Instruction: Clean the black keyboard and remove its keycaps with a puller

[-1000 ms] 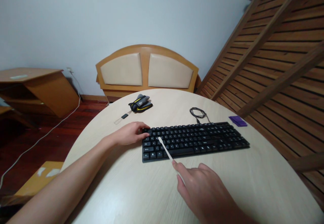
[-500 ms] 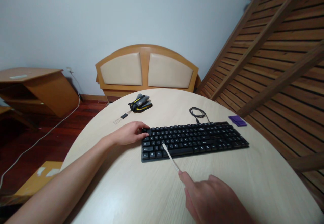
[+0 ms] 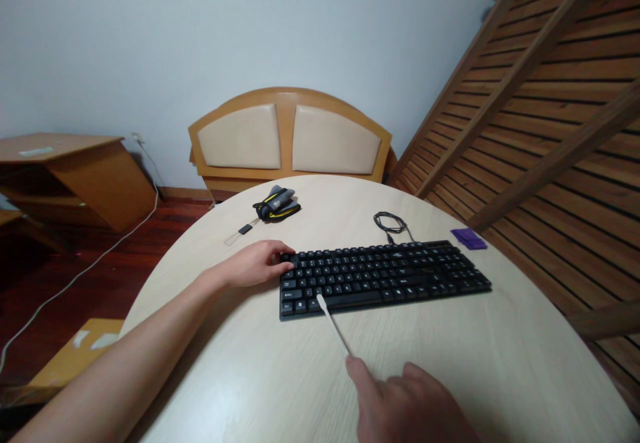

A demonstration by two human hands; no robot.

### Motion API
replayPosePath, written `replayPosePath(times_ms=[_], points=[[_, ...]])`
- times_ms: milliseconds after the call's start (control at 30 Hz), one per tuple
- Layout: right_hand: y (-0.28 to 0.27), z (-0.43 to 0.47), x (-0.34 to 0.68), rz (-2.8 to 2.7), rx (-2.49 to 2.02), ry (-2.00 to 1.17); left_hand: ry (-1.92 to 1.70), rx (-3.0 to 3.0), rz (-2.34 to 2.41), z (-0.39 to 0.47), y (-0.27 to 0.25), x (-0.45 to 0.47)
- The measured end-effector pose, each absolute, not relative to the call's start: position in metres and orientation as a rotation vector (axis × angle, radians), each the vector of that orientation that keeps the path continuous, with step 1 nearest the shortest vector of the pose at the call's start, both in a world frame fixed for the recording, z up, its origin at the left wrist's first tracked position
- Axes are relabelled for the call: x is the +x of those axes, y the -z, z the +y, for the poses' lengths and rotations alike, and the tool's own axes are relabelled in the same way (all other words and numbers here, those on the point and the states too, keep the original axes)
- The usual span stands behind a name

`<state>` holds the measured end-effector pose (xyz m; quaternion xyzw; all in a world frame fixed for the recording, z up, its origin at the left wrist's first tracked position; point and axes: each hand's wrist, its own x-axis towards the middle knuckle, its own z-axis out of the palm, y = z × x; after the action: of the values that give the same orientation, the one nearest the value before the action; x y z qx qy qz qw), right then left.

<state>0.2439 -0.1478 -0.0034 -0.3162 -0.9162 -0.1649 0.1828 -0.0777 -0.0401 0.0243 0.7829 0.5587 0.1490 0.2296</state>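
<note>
A black keyboard lies on the round table. At its upper left corner, my left hand grips the edge, with the thumb over the keys and the other fingers bent at the back. My right hand is closed around a cotton swab, index finger along its stick. The swab's white tip is at the bottom rows of keys, near the left end of the space bar. Whether the tip presses on a key is hard to tell.
Behind the keyboard lies its coiled cable. A folded purple cloth is at the right. A grey, black and yellow bundle with a looped cord sits at the back left of the table. Slatted wood leans at the right.
My right hand has moved a little toward me and to the left, taking the swab tip down the keys toward the bottom row. My left hand and the keyboard stay in place.
</note>
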Motion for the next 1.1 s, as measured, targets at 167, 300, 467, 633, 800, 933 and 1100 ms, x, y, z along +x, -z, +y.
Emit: replayPosePath(times_ms=[167, 300, 467, 633, 800, 933, 1100], points=[[0.003, -0.139, 0.244, -2.576, -0.844, 0.462, -0.395, 2.134, 1.540, -0.041, -0.028, -0.076], [0.004, -0.132, 0.243, -2.580, -0.837, 0.448, -0.395, 2.142, 1.532, -0.041, -0.028, -0.076], [0.006, -0.122, 0.233, -2.596, -0.861, 0.426, -0.403, 2.145, 1.533, -0.041, -0.026, -0.076], [-0.006, -0.106, 0.231, -2.785, -0.888, 0.368, -0.402, 2.143, 1.522, -0.041, -0.027, -0.076], [-0.014, -0.100, 0.226, -2.835, -0.970, 0.274, -0.408, 2.145, 1.522, -0.041, -0.026, -0.076], [-0.007, -0.102, 0.220, -2.763, -0.975, 0.201, -0.412, 2.140, 1.517, -0.041, -0.026, -0.076], [0.003, -0.091, 0.215, -2.680, -0.909, 0.117, -0.436, 2.120, 1.426, -0.041, -0.028, -0.079]])
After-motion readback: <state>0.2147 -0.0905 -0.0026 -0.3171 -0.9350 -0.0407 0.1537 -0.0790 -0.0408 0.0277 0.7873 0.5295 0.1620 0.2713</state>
